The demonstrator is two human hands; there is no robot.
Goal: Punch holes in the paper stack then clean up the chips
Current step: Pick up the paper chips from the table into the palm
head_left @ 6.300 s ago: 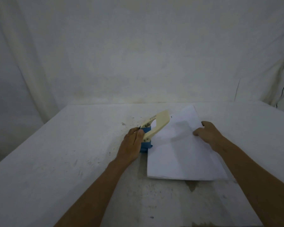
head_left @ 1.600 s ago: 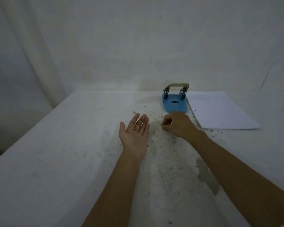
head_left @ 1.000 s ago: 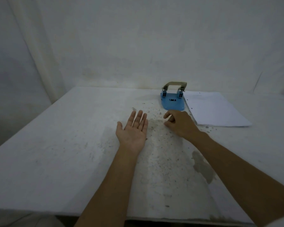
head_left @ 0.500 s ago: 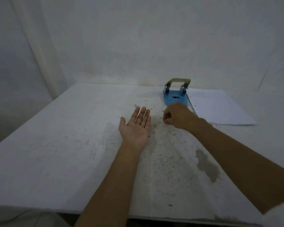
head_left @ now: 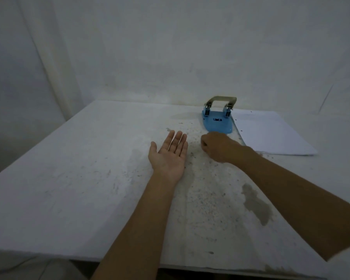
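A blue hole punch (head_left: pixel 217 121) with a beige handle stands at the back of the white table (head_left: pixel 69 188). To its right lies the white paper stack (head_left: pixel 269 134), with punched holes along its left edge. Small paper chips (head_left: pixel 192 142) are scattered on the table in front of the punch. My left hand (head_left: pixel 169 156) rests palm up and flat, fingers together, holding nothing I can make out. Just right of it my right hand (head_left: pixel 217 146) is curled, fingertips pinched down among the chips; what it holds is hidden.
A dark stain (head_left: pixel 255 205) marks the table under my right forearm. The table's near edge (head_left: pixel 129 261) runs across the bottom of the view. A white cloth backdrop (head_left: pixel 170 47) hangs behind the table.
The punch and paper, handled 6.3 s ago, now sit at the back. Over the last second my right hand shifted slightly among the chips; my left hand stayed palm up.
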